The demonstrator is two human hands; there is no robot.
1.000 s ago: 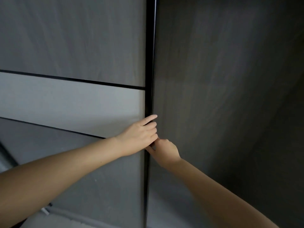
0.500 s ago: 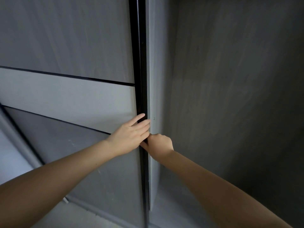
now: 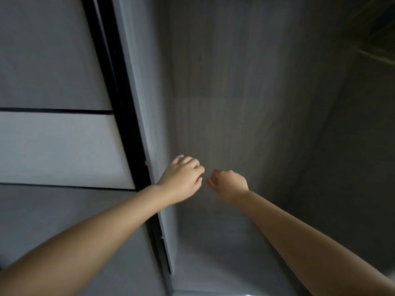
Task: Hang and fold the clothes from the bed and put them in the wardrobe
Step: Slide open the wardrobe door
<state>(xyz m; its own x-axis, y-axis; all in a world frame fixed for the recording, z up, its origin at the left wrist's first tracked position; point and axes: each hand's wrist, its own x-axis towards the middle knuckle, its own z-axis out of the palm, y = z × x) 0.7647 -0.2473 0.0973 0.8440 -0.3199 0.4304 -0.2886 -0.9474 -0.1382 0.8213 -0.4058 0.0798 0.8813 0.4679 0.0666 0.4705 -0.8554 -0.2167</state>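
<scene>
The wardrobe fills the view. Its sliding door [image 3: 53, 146], grey panels in a black frame, stands at the left. Beside the frame runs a pale grey upright edge [image 3: 149, 116], and to its right lies the dark wood-grain surface [image 3: 245, 92]. My left hand [image 3: 181, 178] hovers in front of that dark surface just right of the pale edge, fingers loosely bent, holding nothing. My right hand [image 3: 229, 184] is close beside it, fingers curled in, also holding nothing. Neither hand touches the door. No clothes or bed are in view.
A grey flat bottom surface [image 3: 213, 253] shows below the hands. Blurred pale streaks [image 3: 376, 48] cross the dark top right corner; I cannot tell what they are.
The gap beside the black door frame has widened, showing more of the pale edge. Both hands have let go of the door edge and moved right. The view has tilted.
</scene>
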